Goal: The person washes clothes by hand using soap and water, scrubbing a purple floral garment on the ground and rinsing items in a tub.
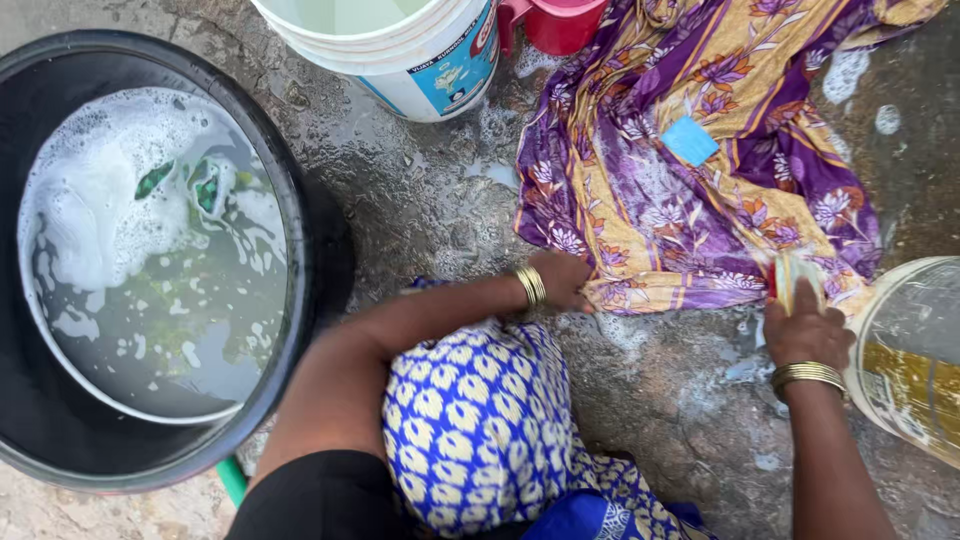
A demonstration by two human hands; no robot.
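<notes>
From the head view, the left hand (pixel 562 281) presses flat on the near edge of the purple-and-yellow floral cloth (pixel 700 170) spread on wet stone ground (pixel 430 200), while the right hand (pixel 806 330) clasps a pale scrubbing brush (pixel 797 277) on its hem, beside a black tub (pixel 300 200) of soapy water.

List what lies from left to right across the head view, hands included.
Black tub of soapy water → white bucket → left hand on the cloth's edge → purple and yellow floral cloth spread on the wet stone → right hand holding a scrub brush → pale bucket at the right edge.
</notes>
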